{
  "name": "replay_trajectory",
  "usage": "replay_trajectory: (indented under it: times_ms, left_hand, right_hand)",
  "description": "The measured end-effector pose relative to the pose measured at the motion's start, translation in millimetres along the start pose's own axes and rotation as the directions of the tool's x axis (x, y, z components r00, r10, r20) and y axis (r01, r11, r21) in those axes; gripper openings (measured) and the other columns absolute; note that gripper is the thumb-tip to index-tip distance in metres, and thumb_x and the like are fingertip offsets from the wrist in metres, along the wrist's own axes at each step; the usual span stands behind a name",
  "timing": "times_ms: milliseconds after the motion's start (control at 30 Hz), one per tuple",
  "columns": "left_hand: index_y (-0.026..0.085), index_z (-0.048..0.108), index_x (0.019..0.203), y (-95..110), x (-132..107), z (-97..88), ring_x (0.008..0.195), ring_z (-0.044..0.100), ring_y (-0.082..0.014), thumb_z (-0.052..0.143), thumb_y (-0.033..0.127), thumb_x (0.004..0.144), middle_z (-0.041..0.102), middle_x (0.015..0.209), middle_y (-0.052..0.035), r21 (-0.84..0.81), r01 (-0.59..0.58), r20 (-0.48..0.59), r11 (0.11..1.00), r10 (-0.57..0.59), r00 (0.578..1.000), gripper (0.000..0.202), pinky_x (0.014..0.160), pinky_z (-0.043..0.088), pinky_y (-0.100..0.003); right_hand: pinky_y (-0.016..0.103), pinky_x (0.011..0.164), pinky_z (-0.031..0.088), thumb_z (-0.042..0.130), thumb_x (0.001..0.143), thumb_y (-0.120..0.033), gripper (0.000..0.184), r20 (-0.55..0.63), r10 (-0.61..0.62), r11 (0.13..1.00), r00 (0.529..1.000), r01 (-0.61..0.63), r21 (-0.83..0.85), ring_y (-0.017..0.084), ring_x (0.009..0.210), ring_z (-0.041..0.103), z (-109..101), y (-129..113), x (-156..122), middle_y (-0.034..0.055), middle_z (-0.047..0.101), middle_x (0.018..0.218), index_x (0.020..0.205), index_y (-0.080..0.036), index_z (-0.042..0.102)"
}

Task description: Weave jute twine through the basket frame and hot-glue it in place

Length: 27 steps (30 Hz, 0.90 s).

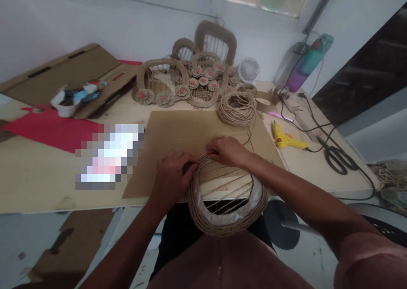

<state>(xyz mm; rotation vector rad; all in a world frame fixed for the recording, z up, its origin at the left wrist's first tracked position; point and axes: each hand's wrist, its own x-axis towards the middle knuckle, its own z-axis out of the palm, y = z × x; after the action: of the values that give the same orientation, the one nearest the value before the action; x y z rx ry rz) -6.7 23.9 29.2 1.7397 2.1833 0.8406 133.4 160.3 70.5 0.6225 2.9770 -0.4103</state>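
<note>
A rounded frame (229, 229) wound with jute twine leans over the table's front edge toward my lap, with a whitish inner band and several strings strung across its opening. My left hand (173, 174) grips its upper left rim, thumb and fingers closed around it. At the top of the rim, my right hand (227, 151) is closed in a pinch on jute twine; the fingertips partly hide the strand. From the ball of jute twine (237, 109) behind, a strand trails down toward the right hand. Under both hands lies a cardboard sheet (174, 132).
Twine-wound frames with paper flowers (203, 79) stand at the back beside a small white fan (249, 70). To the right lie a yellow glue gun (286, 138), black-handled scissors (338, 157) and cables. At left are red sheet material (57, 128), a white cup (63, 104) and folded cardboard (63, 70).
</note>
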Motion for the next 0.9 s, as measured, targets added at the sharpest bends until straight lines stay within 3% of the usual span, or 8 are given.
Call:
replay_trajectory:
  times_ms: [100,267,500,700,900]
  left_hand:
    - [0.023,0.066,0.081,-1.9,-3.5,2.3,0.095,0.062,-0.0271,0.048,0.032,0.082,0.069,0.085,-0.0066,0.030,-0.021,0.002,0.999,0.021,1.000,0.021,0.090,0.045,-0.046]
    - [0.023,0.068,0.092,-7.8,-9.2,-1.7,0.093,0.063,-0.0230,0.046,0.038,0.086,0.071,0.092,-0.0046,-0.115,0.057,-0.047,0.992,-0.063,0.997,0.027,0.088,0.047,-0.041]
    - [0.023,0.069,0.096,-0.5,-14.2,-1.5,0.099,0.061,-0.0316,0.057,0.033,0.080,0.073,0.094,-0.0075,0.105,0.098,0.010,0.990,-0.100,0.995,0.023,0.091,0.043,-0.052]
    - [0.025,0.069,0.092,4.0,-8.8,-1.7,0.101,0.062,-0.0322,0.057,0.030,0.080,0.074,0.095,-0.0069,0.133,0.130,0.000,0.983,-0.131,0.991,0.017,0.091,0.042,-0.053]
    - [0.021,0.070,0.101,-5.4,-19.6,-8.3,0.104,0.064,-0.0273,0.053,0.034,0.083,0.073,0.102,-0.0074,-0.089,0.214,-0.019,0.973,-0.217,0.976,0.028,0.094,0.045,-0.048]
  right_hand:
    - [0.027,0.061,0.027,0.057,0.086,-0.019,0.012,0.020,0.020,0.999,1.000,-0.019,-0.029,0.017,0.080,0.059,1.2,0.0,0.4,0.0060,0.071,0.091,0.085,-0.018,0.069]
    - [0.026,0.062,0.029,0.059,0.085,-0.020,0.012,-0.009,0.038,0.999,0.999,-0.038,0.034,0.017,0.080,0.059,1.1,-1.3,0.9,0.0053,0.071,0.091,0.088,-0.018,0.070]
    - [0.027,0.060,0.027,0.058,0.085,-0.020,0.013,0.059,0.041,0.999,0.997,-0.040,-0.018,0.017,0.082,0.060,1.8,-12.0,7.0,0.0054,0.072,0.093,0.090,-0.019,0.070]
    - [0.026,0.061,0.029,0.059,0.086,-0.022,0.013,0.070,0.016,1.000,0.997,-0.014,-0.025,0.017,0.083,0.061,-2.5,-19.6,10.3,0.0053,0.073,0.093,0.092,-0.019,0.070]
    - [0.026,0.061,0.028,0.058,0.086,-0.022,0.014,0.070,0.025,1.000,0.997,-0.025,0.005,0.017,0.081,0.061,4.3,-22.0,15.4,0.0048,0.073,0.092,0.093,-0.019,0.070]
